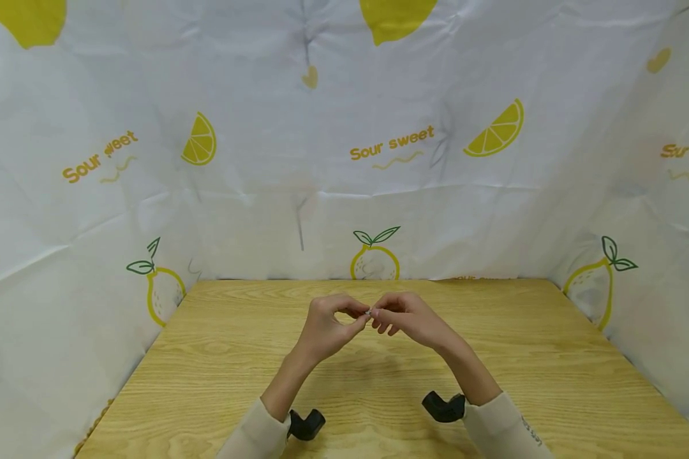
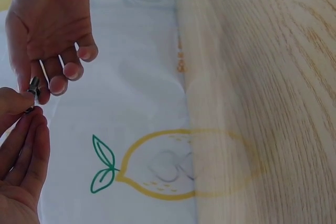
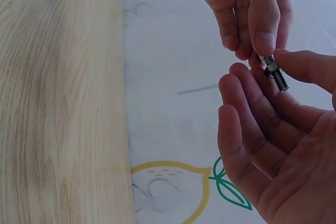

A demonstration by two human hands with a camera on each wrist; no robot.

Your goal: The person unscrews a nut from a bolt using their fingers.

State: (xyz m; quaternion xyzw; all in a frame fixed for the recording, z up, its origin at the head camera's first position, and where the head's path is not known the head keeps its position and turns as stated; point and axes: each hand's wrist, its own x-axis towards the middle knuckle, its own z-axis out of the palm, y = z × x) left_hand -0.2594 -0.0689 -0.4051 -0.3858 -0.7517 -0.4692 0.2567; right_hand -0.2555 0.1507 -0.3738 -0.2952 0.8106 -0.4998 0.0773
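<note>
A small metal bolt (image 3: pixel 281 81) with visible threads is held in the air between the two hands, above the table. Its near end is pinched by the thumb and fingers of my left hand (image 1: pixel 328 326), which hide that end. Partway along the shaft sits a nut (image 3: pixel 272 68). My right hand (image 1: pixel 409 319) has its thumb and index fingertip on either side of this nut, while its other fingers are loosely bent. The left wrist view shows the bolt only as a dark, small piece at the fingertips.
Beneath the hands spreads a wood-grain table (image 1: pixel 235 357). A white cloth (image 1: pixel 252 236) printed with lemons hangs behind it and along both sides. Black wrist mounts (image 1: pixel 444 407) stick out by the light sleeves (image 1: pixel 505 427).
</note>
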